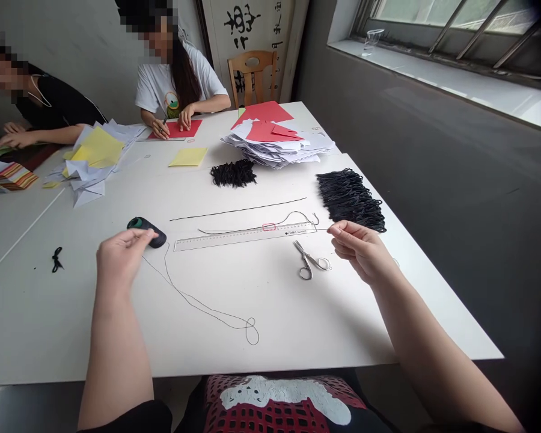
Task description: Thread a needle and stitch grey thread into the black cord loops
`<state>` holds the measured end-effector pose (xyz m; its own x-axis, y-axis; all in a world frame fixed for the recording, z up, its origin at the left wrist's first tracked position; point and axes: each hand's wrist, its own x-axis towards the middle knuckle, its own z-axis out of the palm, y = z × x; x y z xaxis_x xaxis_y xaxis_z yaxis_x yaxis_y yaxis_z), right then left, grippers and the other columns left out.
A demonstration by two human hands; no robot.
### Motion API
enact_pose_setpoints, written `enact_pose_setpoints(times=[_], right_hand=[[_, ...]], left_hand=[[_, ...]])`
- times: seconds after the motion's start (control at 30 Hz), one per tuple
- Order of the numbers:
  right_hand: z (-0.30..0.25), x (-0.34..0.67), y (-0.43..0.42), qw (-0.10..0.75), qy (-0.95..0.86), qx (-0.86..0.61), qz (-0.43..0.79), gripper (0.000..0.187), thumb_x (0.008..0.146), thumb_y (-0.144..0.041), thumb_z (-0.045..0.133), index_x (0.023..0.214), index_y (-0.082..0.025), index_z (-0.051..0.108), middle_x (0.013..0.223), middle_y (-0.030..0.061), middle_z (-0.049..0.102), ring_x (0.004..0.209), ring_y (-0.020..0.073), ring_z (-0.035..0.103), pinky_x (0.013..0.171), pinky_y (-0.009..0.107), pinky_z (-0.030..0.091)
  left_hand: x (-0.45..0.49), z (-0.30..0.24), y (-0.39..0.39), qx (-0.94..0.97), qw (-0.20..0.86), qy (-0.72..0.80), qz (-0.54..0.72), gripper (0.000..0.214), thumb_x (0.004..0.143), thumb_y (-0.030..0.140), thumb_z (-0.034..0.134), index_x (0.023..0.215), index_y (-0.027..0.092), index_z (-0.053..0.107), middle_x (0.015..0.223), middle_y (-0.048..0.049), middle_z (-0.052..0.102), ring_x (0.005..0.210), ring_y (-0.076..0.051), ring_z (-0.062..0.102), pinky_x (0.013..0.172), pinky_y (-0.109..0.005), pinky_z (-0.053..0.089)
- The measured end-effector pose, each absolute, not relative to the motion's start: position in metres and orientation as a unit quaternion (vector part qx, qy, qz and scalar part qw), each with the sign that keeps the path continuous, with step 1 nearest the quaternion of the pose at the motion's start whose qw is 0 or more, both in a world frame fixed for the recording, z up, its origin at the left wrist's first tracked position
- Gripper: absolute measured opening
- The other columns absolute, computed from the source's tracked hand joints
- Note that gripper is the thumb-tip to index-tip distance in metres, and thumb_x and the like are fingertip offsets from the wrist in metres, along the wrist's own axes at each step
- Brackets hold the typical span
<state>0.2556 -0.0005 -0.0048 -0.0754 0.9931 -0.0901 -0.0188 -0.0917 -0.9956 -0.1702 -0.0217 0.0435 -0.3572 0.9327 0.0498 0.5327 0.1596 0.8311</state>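
Observation:
My left hand is closed in a pinch just in front of the dark thread spool; a thin black thread trails from there across the table into a small loop. My right hand pinches a fine thread end beside the right end of the clear ruler. A black cord lies along the ruler's upper edge and curls over at the right. Behind it another cord lies nearly straight. Silver scissors rest partly spread between the ruler and my right hand.
Black looped cords form a small bundle and a larger pile. Paper is stacked at the back. A yellow sheet and a small black knot lie leftward. Two people work across the table.

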Motion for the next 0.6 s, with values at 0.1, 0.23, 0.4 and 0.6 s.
enact_pose_setpoints(times=[0.1,0.23,0.4,0.6], right_hand=[[-0.009,0.242,-0.003,0.389,-0.605,-0.546,0.429,0.032,0.080,-0.047,0.066,0.075,-0.016,0.060,0.059,-0.0020,0.043,0.048,0.0067,0.031,0.046,0.023,0.024],[0.000,0.212,-0.005,0.295,-0.773,-0.473,0.304,0.015,0.082,-0.029,0.065,0.076,-0.017,0.068,0.078,0.0036,0.055,0.060,0.0093,0.048,0.058,0.024,0.040],[0.007,0.186,-0.004,0.275,-0.819,-0.409,0.294,0.011,0.085,-0.024,0.061,0.081,-0.016,0.068,0.084,0.0049,0.059,0.066,0.0104,0.053,0.060,0.024,0.043],[0.005,0.197,0.022,0.225,-0.816,-0.444,0.293,0.013,0.087,-0.023,0.058,0.084,-0.016,0.069,0.087,0.0052,0.064,0.073,0.0123,0.058,0.066,0.023,0.044]], left_hand=[[-0.132,0.042,-0.029,0.471,0.086,0.866,0.146,0.039,0.063,0.037,0.077,0.100,0.024,0.072,0.114,-0.0122,0.065,0.099,-0.050,0.059,0.082,-0.066,0.042],[-0.053,0.038,-0.037,0.642,0.246,0.688,0.232,0.061,0.066,0.029,0.076,0.125,0.030,0.061,0.134,-0.0096,0.056,0.093,-0.036,0.066,0.085,-0.050,0.051],[0.001,0.009,-0.030,0.547,0.569,0.539,0.294,0.035,0.069,0.036,0.077,0.102,0.023,0.074,0.090,-0.0086,0.074,0.083,-0.026,0.070,0.082,-0.038,0.055],[-0.003,-0.012,-0.018,0.493,0.587,0.542,0.344,0.024,0.069,0.040,0.077,0.073,0.017,0.074,0.069,-0.0082,0.070,0.073,-0.022,0.069,0.079,-0.037,0.056]])
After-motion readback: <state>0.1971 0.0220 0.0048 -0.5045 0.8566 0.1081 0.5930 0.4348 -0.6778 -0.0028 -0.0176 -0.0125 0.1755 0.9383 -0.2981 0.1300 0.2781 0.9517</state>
